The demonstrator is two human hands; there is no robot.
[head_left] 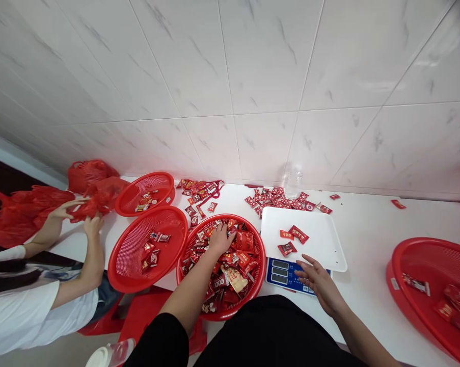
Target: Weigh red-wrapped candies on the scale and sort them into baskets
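Observation:
My left hand [220, 239] reaches into a round red basket [261, 285] heaped with red-wrapped sweets [235, 279]. Its fingers lie apart on the sweets, and some fingertips are partly hidden among them. Over the blue keypad side of a digital scale [289, 272] hovers my right hand [321, 284], fingers spread, holding nothing. On the scale's white tray [309, 218] lie a few wrapped sweets: a dark red packet [287, 248], a longer red packet [299, 234] and a small orange-red packet [287, 234].
Loose sweets [277, 199] lie behind the scale beside a clear plastic bottle [293, 181]. Red baskets stand left [128, 255], back left [123, 201] and right [396, 265]. At far left, a person's hands [94, 224] handle a red plastic bag [88, 208]. A tiled wall [264, 148] backs the table.

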